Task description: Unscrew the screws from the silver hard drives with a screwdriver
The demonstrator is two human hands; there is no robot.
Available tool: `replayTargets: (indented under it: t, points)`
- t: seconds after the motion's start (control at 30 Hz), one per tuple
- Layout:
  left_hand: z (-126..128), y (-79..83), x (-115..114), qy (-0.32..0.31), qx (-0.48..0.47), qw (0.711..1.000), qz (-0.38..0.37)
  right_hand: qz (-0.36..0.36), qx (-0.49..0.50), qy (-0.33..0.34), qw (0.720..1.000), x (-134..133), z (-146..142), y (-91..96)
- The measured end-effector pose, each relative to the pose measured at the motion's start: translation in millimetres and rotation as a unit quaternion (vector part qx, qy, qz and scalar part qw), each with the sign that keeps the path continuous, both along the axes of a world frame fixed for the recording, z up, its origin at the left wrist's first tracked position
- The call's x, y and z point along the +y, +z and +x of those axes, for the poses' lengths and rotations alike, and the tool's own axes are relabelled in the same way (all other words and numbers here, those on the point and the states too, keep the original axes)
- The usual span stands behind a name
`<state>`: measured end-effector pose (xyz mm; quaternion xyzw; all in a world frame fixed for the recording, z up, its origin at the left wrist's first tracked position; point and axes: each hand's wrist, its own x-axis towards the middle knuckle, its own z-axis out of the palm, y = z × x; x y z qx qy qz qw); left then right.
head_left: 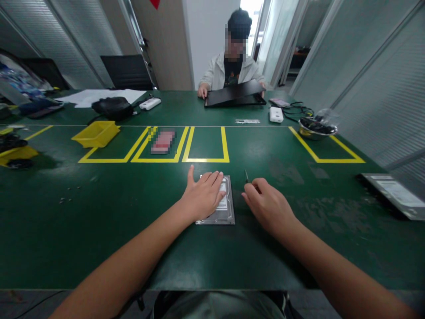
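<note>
A silver hard drive (223, 214) lies flat on the green table (99, 230) in front of me. My left hand (203, 195) rests on top of it, palm down, fingers stretched out and thumb spread to the left. Just to the right, my right hand (265, 204) sits on the table with its fingers curled round a thin dark tool (246, 176), probably a small screwdriver, whose tip sticks out toward the far side.
Yellow tape boxes (206, 159) mark the table beyond the drive. A yellow bin (96, 134) stands far left, a metal bowl (317, 128) far right, a grey flat device (395, 195) at the right edge. Small screws (68, 195) lie at left. Opposite, a person handles a black laptop (234, 94).
</note>
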<state>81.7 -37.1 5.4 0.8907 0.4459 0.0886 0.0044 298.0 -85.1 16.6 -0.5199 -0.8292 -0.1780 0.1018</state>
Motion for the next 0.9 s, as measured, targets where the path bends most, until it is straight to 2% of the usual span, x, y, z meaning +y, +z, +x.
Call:
replayTargets:
  t: [0.1,0.2,0.67,0.9]
  points:
    - [1,1.1,3,-0.003,0.000,1.000,-0.004,-0.067,0.015,-0.018,0.997,4,-2,-6.7]
    - [1,2.2,5,-0.001,-0.004,1.000,-0.002,-0.093,0.032,-0.024,0.995,5,-3,-10.9]
    - [1,3.4,7,0.003,-0.029,1.000,0.004,-0.117,0.083,-0.045,0.989,5,-4,-13.3]
    - [-7,14.2,3,-0.001,-0.055,0.998,0.004,-0.109,0.075,-0.043,0.990,7,-3,-11.8]
